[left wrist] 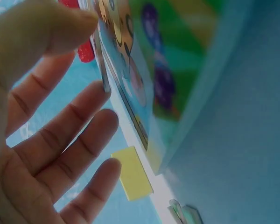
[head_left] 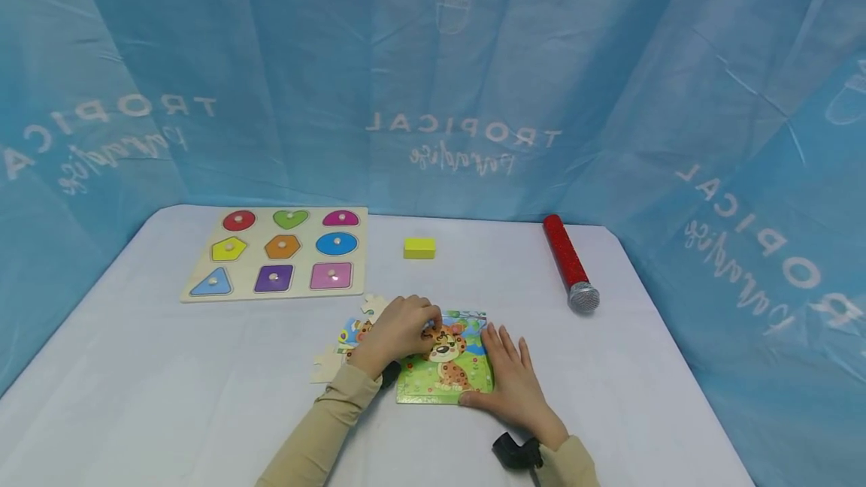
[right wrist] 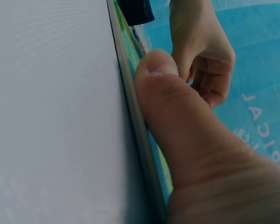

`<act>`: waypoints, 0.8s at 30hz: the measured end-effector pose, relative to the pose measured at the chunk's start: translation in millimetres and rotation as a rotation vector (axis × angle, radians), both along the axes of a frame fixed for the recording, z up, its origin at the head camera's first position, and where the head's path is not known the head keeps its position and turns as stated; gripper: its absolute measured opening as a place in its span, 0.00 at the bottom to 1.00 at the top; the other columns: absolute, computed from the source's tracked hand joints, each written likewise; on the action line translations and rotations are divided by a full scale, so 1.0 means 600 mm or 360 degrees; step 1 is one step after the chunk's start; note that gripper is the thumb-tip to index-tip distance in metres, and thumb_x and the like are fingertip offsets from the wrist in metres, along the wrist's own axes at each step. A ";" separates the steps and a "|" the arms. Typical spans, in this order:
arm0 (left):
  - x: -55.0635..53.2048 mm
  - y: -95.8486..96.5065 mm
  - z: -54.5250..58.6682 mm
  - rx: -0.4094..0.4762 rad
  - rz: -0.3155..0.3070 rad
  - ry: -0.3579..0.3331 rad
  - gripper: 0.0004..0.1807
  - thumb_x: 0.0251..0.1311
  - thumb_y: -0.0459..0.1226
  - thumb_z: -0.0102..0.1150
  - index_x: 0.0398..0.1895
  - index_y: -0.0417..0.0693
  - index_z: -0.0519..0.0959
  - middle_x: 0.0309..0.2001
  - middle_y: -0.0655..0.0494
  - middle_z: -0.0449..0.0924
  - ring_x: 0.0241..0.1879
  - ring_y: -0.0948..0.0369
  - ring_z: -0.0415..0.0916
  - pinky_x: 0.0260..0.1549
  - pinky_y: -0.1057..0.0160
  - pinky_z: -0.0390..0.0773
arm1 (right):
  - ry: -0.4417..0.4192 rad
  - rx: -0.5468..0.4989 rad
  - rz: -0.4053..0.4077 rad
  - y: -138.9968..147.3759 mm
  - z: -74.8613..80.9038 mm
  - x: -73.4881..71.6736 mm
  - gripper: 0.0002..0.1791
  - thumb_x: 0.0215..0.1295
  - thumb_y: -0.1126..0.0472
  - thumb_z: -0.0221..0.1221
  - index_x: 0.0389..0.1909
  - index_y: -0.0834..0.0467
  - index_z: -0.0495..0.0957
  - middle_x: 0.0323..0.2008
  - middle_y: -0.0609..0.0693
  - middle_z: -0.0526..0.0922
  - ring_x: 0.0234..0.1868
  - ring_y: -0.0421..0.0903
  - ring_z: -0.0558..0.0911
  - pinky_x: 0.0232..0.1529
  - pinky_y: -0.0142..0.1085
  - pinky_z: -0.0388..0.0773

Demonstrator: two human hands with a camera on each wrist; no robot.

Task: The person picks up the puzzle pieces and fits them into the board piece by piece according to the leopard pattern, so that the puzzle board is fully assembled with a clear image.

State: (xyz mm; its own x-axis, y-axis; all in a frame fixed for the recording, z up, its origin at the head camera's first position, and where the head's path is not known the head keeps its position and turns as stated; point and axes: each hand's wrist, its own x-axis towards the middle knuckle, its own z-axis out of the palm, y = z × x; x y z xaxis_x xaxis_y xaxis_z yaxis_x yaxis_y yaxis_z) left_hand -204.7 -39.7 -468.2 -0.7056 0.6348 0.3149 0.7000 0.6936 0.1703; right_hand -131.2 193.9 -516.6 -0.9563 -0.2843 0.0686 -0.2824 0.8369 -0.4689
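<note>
Fingers (head_left: 495, 346) touching puzzle (head_left: 449, 376), white table (head_left: 203, 397), blue curtain (head_left: 433, 58)

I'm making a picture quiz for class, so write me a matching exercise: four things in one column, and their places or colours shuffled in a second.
Column 1
1. block
2. left hand
3. microphone
4. right hand

Column 2
A. red, with a silvery head
B. at the right side of the leopard puzzle
C. yellow, to the right of the shape board in the head view
D. over the upper left part of the leopard puzzle

Right pairs: 1-C, 2-D, 3-A, 4-B
</note>
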 end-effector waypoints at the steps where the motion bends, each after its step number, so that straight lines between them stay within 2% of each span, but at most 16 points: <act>1: -0.001 0.001 0.000 -0.0006 0.0006 0.0011 0.07 0.49 0.40 0.71 0.28 0.55 0.79 0.24 0.62 0.74 0.25 0.63 0.66 0.27 0.64 0.64 | -0.0002 0.0000 -0.0003 0.000 -0.001 0.000 0.64 0.43 0.32 0.69 0.74 0.62 0.53 0.75 0.60 0.54 0.76 0.62 0.50 0.72 0.60 0.36; 10: 0.000 0.006 0.002 -0.0077 0.0123 0.0021 0.05 0.51 0.39 0.70 0.29 0.57 0.82 0.26 0.64 0.81 0.28 0.61 0.71 0.32 0.62 0.68 | -0.0024 0.0005 -0.0005 0.000 -0.001 0.000 0.64 0.43 0.31 0.68 0.75 0.62 0.52 0.75 0.60 0.53 0.77 0.61 0.49 0.72 0.60 0.36; 16: 0.005 0.010 0.002 -0.0070 0.0198 0.0085 0.05 0.53 0.41 0.70 0.33 0.59 0.85 0.27 0.64 0.85 0.27 0.61 0.72 0.35 0.59 0.72 | -0.0022 0.0036 -0.0017 -0.002 0.003 0.001 0.64 0.43 0.31 0.68 0.75 0.61 0.52 0.75 0.60 0.53 0.77 0.61 0.49 0.73 0.60 0.36; 19: 0.006 0.004 0.005 -0.0062 0.0265 -0.0023 0.09 0.53 0.46 0.70 0.37 0.58 0.85 0.31 0.62 0.86 0.30 0.59 0.74 0.39 0.56 0.73 | -0.0029 0.0035 -0.0019 -0.003 0.004 0.001 0.64 0.43 0.30 0.67 0.75 0.61 0.52 0.75 0.60 0.53 0.77 0.61 0.49 0.73 0.60 0.36; 22: 0.003 -0.015 0.012 0.0005 0.0354 -0.0181 0.11 0.55 0.45 0.69 0.40 0.55 0.86 0.35 0.58 0.87 0.35 0.56 0.76 0.43 0.52 0.74 | -0.0038 0.0038 -0.0020 -0.002 0.003 0.001 0.64 0.43 0.30 0.67 0.75 0.62 0.52 0.75 0.60 0.53 0.77 0.61 0.49 0.73 0.60 0.35; 24: -0.001 -0.036 0.017 0.0054 0.0426 -0.0236 0.10 0.56 0.42 0.68 0.41 0.54 0.86 0.38 0.56 0.87 0.38 0.55 0.78 0.43 0.51 0.74 | -0.0028 0.0040 -0.0031 0.000 0.002 0.001 0.64 0.43 0.30 0.67 0.74 0.62 0.52 0.75 0.60 0.53 0.77 0.61 0.49 0.73 0.59 0.35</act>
State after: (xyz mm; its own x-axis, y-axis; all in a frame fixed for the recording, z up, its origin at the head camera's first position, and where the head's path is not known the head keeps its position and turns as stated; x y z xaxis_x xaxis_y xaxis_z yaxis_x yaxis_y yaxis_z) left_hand -205.1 -61.6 -458.0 -0.8862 0.4111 0.2138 0.4589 0.8422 0.2829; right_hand -130.7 193.8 -515.3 -0.9627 -0.2668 0.0445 -0.2576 0.8538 -0.4524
